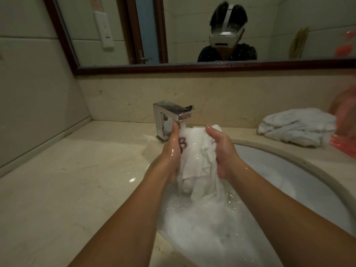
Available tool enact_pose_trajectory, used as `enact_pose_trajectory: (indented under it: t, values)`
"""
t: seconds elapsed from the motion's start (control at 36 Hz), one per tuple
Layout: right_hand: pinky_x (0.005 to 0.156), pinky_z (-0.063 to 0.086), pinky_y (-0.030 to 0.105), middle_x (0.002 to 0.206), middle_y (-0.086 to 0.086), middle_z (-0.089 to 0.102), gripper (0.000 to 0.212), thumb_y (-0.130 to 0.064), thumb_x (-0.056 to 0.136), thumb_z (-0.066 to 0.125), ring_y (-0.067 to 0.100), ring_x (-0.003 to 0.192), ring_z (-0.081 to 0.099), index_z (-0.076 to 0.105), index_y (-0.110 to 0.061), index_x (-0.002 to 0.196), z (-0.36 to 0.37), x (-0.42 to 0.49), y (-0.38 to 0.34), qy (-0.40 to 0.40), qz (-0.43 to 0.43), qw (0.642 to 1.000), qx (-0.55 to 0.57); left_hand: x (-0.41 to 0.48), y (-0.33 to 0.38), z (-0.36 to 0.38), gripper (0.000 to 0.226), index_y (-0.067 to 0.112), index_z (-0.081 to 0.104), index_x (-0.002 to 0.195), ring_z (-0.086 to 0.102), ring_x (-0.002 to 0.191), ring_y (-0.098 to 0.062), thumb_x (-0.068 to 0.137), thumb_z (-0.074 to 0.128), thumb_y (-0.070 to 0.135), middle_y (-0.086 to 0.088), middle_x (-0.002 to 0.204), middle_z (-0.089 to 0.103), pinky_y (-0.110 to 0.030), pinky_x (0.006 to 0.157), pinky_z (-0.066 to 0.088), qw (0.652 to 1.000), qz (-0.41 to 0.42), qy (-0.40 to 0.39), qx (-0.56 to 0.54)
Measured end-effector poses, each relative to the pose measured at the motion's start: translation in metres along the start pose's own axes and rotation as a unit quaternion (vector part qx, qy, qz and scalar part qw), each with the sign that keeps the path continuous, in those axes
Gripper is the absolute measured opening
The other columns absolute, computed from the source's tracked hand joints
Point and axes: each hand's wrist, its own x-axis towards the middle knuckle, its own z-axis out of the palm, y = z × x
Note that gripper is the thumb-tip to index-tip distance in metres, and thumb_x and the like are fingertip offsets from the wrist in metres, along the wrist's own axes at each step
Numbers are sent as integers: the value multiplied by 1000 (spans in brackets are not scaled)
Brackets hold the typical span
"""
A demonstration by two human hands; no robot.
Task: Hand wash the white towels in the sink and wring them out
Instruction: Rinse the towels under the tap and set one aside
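Washing is partway, by my guess. My left hand (170, 151) and my right hand (224, 151) are both wet and curled round the towel (194, 157), thumbs up, holding its bunched top just under the faucet (169, 116). Its lower end hangs into the foam (202, 228) in the sink (300, 162). There is a dark red mark on the cloth beside my left thumb. I take this for scrubbing or rinsing. This one has not been wrung yet, since it is soaked and trailing in the suds. To the right, a second towel (296, 126) lies crumpled on the counter, well apart from the sink. I cannot tell whether it is already washed and wrung or waiting its turn.

A pale tiled wall with a white socket plate (105, 29) stands at the left. The counter (77, 180) is cream marble with a wet sheen near the bowl. The chrome faucet sits at the back rim, and water seems to run from it. A dark-framed mirror (192, 65) hangs above, showing a door and a person in a white headset. Something pink (344, 116) sits at the far right, too blurred to name.
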Motion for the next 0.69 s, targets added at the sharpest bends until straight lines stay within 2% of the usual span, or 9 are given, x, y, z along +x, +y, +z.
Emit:
enact_pose_trajectory:
  t: [0.03, 0.11, 0.25, 0.33, 0.39, 0.47, 0.56, 0.64, 0.69]
  values:
    - [109, 53, 56, 107, 16, 80, 37, -50, 87, 77, 36, 104, 77, 85, -15, 99, 5, 0, 2, 15, -5, 1000, -12, 4, -1, 0, 100, 17, 76, 124, 76, 107, -32, 76, 44, 100, -12, 118, 79, -53, 102, 58, 1000, 7, 30, 4]
    - [110, 52, 53, 117, 8, 80, 72, -70, 65, 83, 33, 113, 75, 77, -23, 119, 20, 2, 7, 63, -14, 997, -49, 2, 6, 0, 94, 20, 72, 128, 74, 109, -27, 87, 31, 94, -5, 120, 78, -48, 101, 58, 995, 30, 80, 54]
    - [105, 56, 51, 113, 4, 79, 60, -65, 84, 73, 28, 107, 75, 72, -20, 123, 27, 7, 8, 95, -38, 993, -66, 1, 17, 1, 80, 18, 51, 154, 61, 120, -24, 103, 28, 74, -5, 139, 60, -33, 87, 44, 987, 64, 117, 92]
    - [95, 57, 42, 103, 8, 75, 47, -57, 96, 67, 27, 96, 73, 73, -17, 119, 26, 9, 8, 121, -58, 988, -76, 4, 18, 1, 67, 17, 64, 132, 65, 104, -22, 104, 37, 71, -5, 120, 67, -31, 81, 48, 987, 65, 126, 77]
    - [98, 58, 45, 106, 10, 79, 47, -63, 87, 70, 30, 99, 76, 74, -20, 108, 26, 8, 7, 119, -59, 988, -73, 6, 19, 1, 54, 19, 64, 113, 65, 100, -24, 105, 40, 67, -2, 104, 67, -32, 83, 51, 988, 55, 131, 62]
    - [105, 56, 53, 110, 6, 81, 82, -80, 59, 74, 32, 105, 77, 76, -23, 117, 22, 13, 10, 128, -32, 988, -78, 9, 18, 3, 60, 15, 64, 127, 67, 103, -25, 105, 41, 66, -6, 112, 70, -34, 86, 53, 988, 52, 141, 41]
    - [104, 56, 53, 119, 5, 78, 114, -100, 48, 71, 30, 108, 75, 67, -23, 132, 21, 8, 7, 125, -39, 983, -132, 8, 15, 5, 69, 15, 65, 129, 70, 106, -30, 101, 43, 74, -8, 115, 73, -43, 99, 57, 987, 33, 155, -15]
    - [82, 58, 39, 116, 4, 74, 97, -92, 72, 66, 20, 100, 74, 57, -17, 132, 27, -15, 2, 92, -61, 968, -225, 4, 15, 4, 65, 14, 69, 121, 77, 89, -28, 104, 42, 70, -9, 103, 78, -34, 71, 64, 986, 22, 155, -59]
    - [81, 62, 39, 114, 4, 78, 95, -87, 74, 71, 22, 97, 78, 60, -15, 135, 27, -19, 6, 56, -38, 969, -239, 2, 14, 1, 65, 12, 70, 119, 79, 83, -27, 103, 44, 70, -9, 98, 80, -34, 64, 65, 986, 21, 148, -73]
